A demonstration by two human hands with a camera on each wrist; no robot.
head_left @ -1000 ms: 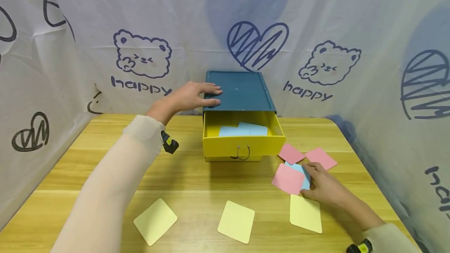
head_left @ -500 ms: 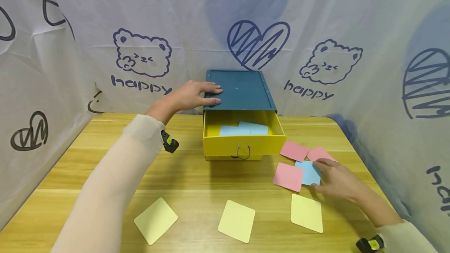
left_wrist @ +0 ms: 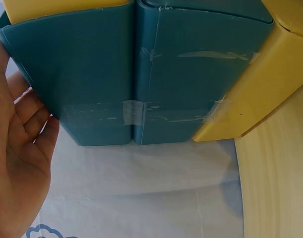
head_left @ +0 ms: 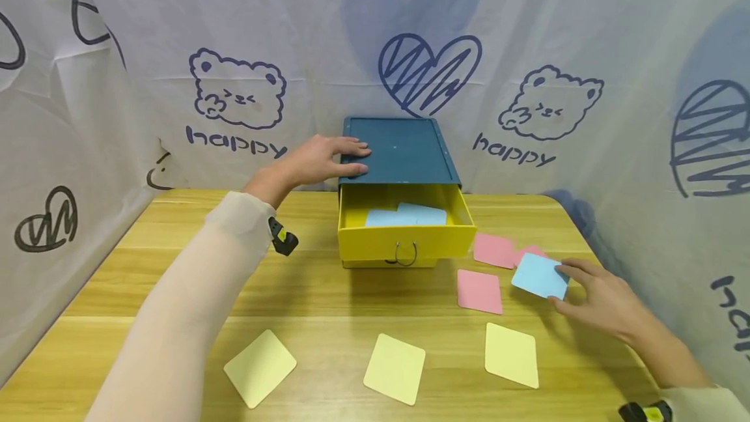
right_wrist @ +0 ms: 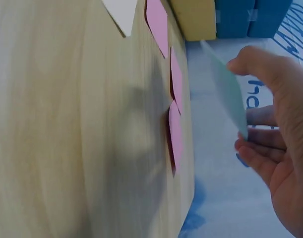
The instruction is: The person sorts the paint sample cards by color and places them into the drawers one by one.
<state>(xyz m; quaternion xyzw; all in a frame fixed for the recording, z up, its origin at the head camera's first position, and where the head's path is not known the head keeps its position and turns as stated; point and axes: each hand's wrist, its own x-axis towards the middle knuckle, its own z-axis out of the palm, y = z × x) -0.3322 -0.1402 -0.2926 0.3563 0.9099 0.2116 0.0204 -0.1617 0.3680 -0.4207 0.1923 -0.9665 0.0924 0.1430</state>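
Note:
My right hand point(head_left: 600, 298) pinches a light blue paper card point(head_left: 538, 275) by its right edge, thumb on one side and fingers on the other. In the right wrist view that card point(right_wrist: 225, 87) is tilted and raised off the table. My left hand point(head_left: 316, 160) rests on the left edge of a drawer box's dark teal top point(head_left: 401, 148), fingers lying over it. The left wrist view has the box's taped teal side point(left_wrist: 96, 74) beside the fingers. The yellow drawer point(head_left: 404, 243) is pulled out, with light blue cards point(head_left: 422, 215) lying in it.
Pink cards lie right of the drawer: one nearer point(head_left: 479, 292), one behind it point(head_left: 494, 251), and another point(head_left: 529, 254) partly hidden by the blue card. Yellow cards lie in front at left point(head_left: 260, 368), middle point(head_left: 394, 368) and right point(head_left: 511, 355). A printed curtain surrounds the table.
The blue card, formerly among the pink cards, has moved right and up off the table in my right hand. The nearer pink card has shifted slightly. My left hand has stayed put.

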